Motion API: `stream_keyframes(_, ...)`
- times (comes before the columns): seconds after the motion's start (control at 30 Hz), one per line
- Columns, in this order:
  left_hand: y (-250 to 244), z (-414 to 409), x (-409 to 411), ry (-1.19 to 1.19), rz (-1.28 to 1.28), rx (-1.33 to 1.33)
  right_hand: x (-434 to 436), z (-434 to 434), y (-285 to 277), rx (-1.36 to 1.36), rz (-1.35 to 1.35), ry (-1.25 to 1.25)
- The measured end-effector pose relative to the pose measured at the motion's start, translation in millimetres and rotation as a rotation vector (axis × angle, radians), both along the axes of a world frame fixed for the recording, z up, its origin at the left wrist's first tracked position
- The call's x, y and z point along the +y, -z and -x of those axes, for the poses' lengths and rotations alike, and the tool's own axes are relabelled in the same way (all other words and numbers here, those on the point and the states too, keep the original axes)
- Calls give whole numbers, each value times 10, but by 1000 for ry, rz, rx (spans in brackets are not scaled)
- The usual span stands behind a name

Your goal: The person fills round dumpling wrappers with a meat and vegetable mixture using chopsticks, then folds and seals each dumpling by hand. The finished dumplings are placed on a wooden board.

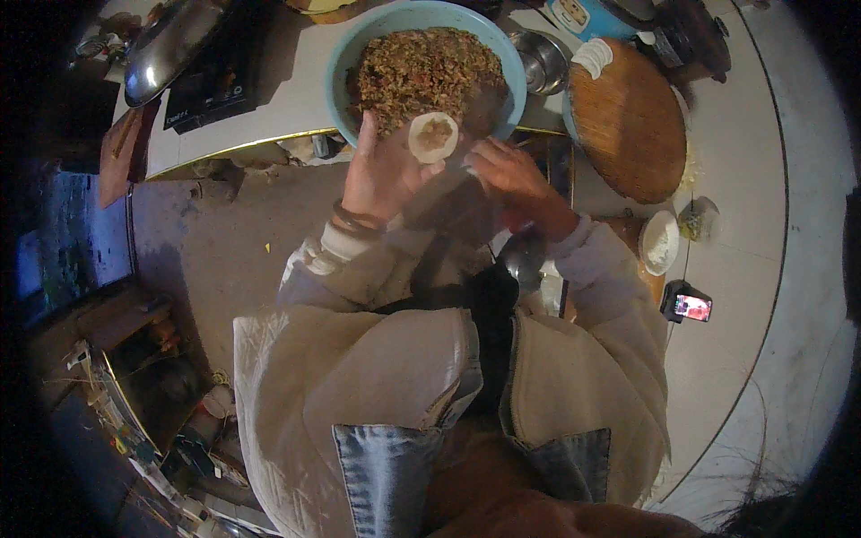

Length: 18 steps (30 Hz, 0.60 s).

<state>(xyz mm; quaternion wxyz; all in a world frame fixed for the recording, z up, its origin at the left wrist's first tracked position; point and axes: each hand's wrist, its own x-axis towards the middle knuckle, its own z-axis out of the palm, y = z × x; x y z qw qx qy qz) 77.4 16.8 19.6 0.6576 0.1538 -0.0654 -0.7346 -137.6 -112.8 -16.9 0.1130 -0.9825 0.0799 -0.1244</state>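
A round dough wrapper (433,138) with some filling at its centre rests on the fingers of my left hand (385,176), just past the near rim of a light blue basin (334,79). Chopped filling (424,74) fills much of the basin. My right hand (509,173) is to the right of the wrapper, its fingers bent; a blurred reflection lies over this area, and I cannot tell whether the hand holds anything. To the right, a few stacked white wrappers (592,58) lie on the far edge of a round wooden board (631,121).
A metal bowl (540,62) stands between basin and board. At right are a white bowl of flour-like powder (660,243), a glass jar (699,218) and a lit phone (693,307). A black cooktop (212,94) and a shiny wok-like pan (168,50) are at left.
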Motion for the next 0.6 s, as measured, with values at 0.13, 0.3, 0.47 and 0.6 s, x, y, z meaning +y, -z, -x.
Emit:
stream_keyframes(0.13,-84,18,67,12,19,-27,-51,87,-221,27,245,105)
stream_keyframes(0.3,-88,87,103,52,49,32,318,-147,-762,-286,161,68)
stream_keyframes(0.47,-150,153,71,88,95,26,324,-197,-764,-341,74,67)
stream_keyframes(0.6,50,204,72,-9,161,-659,373,-233,-834,-417,-266,196)
